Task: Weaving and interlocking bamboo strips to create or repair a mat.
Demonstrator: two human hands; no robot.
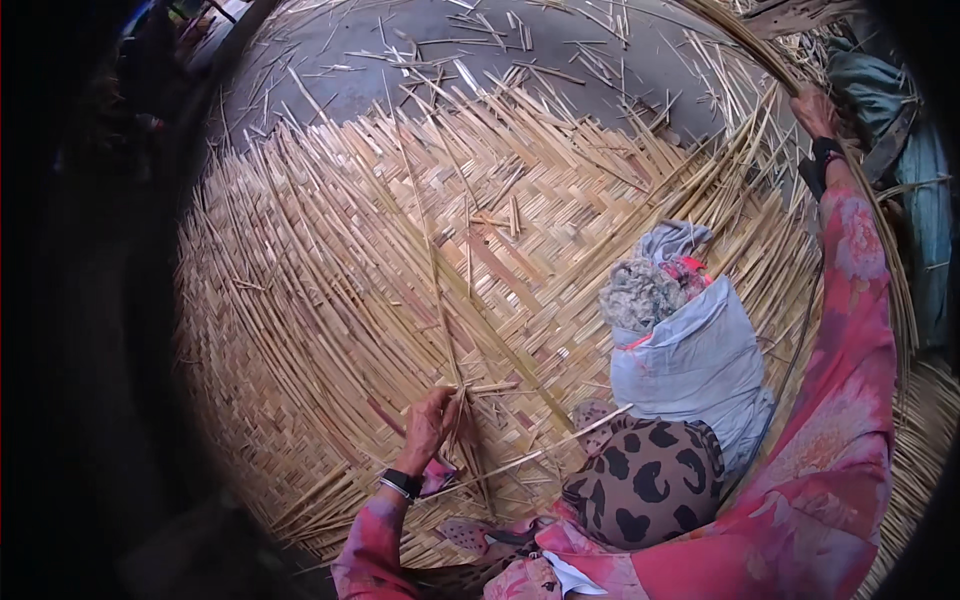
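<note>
A large woven mat of pale split-cane strips, many with long loose ends, fills the middle of the head view. My left hand is low on it, left of centre, its fingers closed around cane strips where several cross. My right hand is stretched out at the upper right, closed around a bundle of long cane strips that curves down along my arm. A pale grey cloth sack, stuffed with grey fluffy material and some pink bits, rests on the mat beside my leopard-print knee.
Grey floor with scattered cane pieces lies beyond the mat. Blue-green sheeting and a bundled dark cloth are at the right edge, above a pile of loose strips. Dark, unclear objects sit at the upper left.
</note>
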